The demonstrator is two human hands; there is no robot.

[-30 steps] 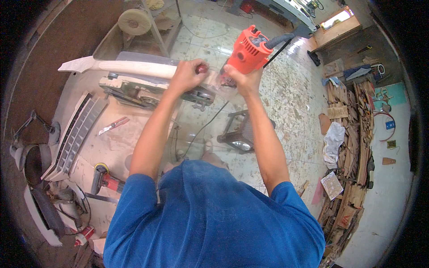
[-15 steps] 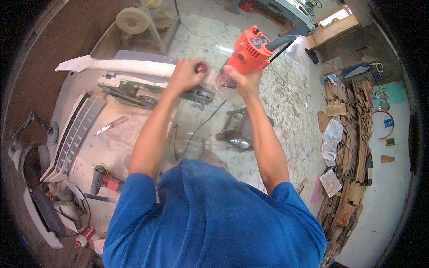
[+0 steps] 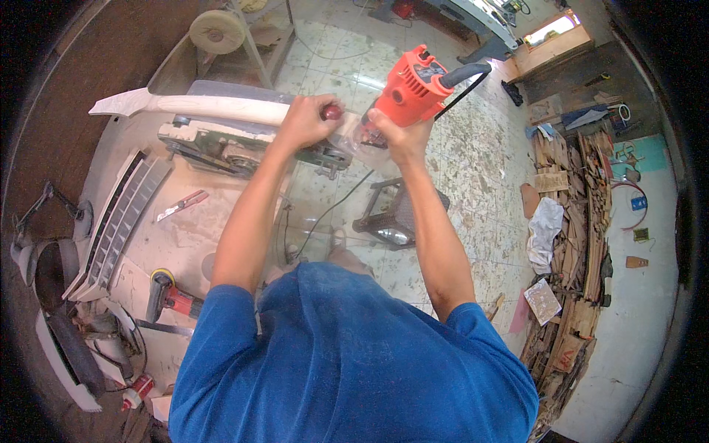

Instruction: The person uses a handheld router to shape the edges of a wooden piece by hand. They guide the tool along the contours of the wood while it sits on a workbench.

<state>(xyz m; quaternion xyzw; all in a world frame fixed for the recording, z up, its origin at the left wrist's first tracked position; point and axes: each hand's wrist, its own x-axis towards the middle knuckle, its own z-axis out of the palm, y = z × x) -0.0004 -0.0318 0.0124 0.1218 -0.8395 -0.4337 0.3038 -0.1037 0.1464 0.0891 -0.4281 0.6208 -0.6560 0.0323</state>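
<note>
My right hand [image 3: 402,136] wraps round the lower body of an orange-red trim router [image 3: 415,88], held tilted with its black cord rising at the right. A clear, dusty base [image 3: 353,134] shows beneath the tool. My left hand [image 3: 306,122] is closed on a round red knob [image 3: 331,111] beside that base. Left of this hand stretches a long pale wooden piece [image 3: 214,108] with a flared end, its right end partly hidden by the hand. It lies above a dusty green-grey clamp-like machine [image 3: 236,151]. Where the router's bit sits cannot be made out.
On the bench at left lie a red-handled knife [image 3: 183,205], a slatted grey panel [image 3: 125,214] and a red sander [image 3: 173,299]. A dark stool [image 3: 399,214] stands on the stained floor [image 3: 473,170]. Wood scraps [image 3: 572,258] are piled along the right.
Both hands keep their grips on the router and the knob, and stay nearly in place. The whole view has shifted by a very small amount.
</note>
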